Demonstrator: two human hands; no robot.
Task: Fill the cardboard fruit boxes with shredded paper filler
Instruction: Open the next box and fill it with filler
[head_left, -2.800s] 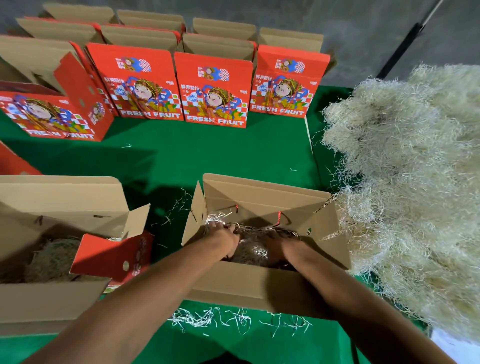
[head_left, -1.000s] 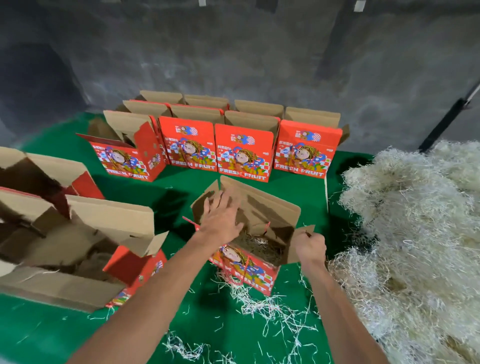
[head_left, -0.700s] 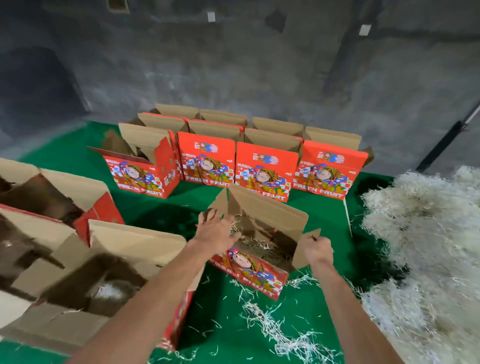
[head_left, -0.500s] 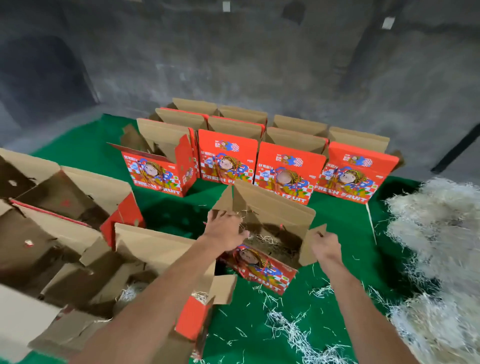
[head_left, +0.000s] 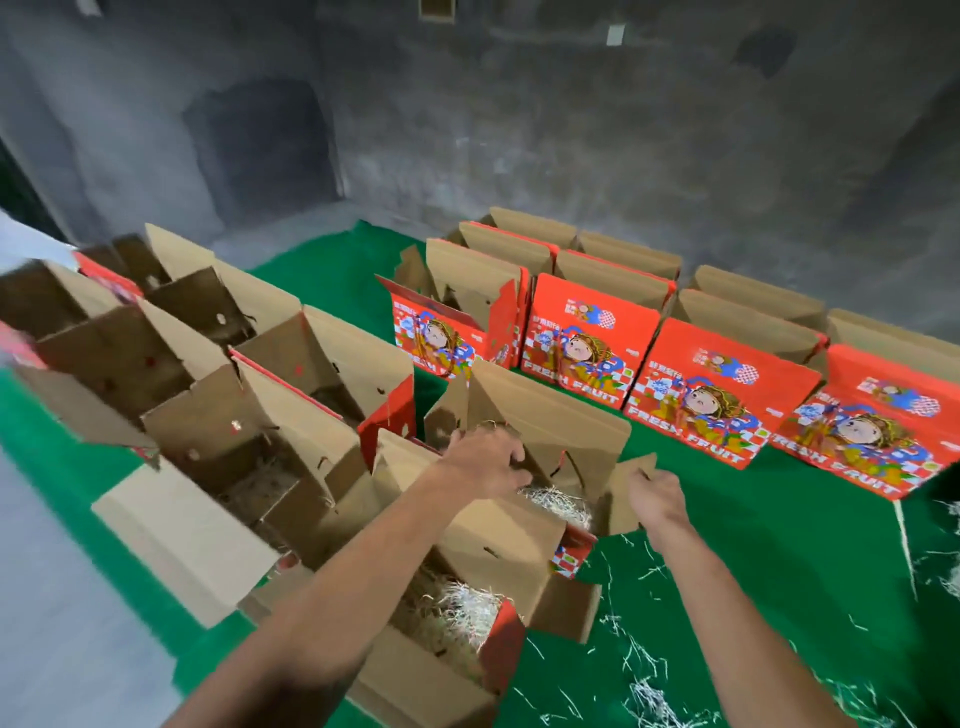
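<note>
We note the red-printed cardboard fruit box (head_left: 524, 467), holding pale shredded paper filler (head_left: 558, 504), has moved from beside the loose pile to the filled row on the green floor covering (head_left: 779, 545), left hand (head_left: 485, 460) gripping its rim, right hand (head_left: 652, 499) pinching its side flap, so this box looks done.

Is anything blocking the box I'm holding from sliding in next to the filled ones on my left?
Nothing visible does: the held box already sits against the filled boxes, with both hands gripping its flaps.
</note>
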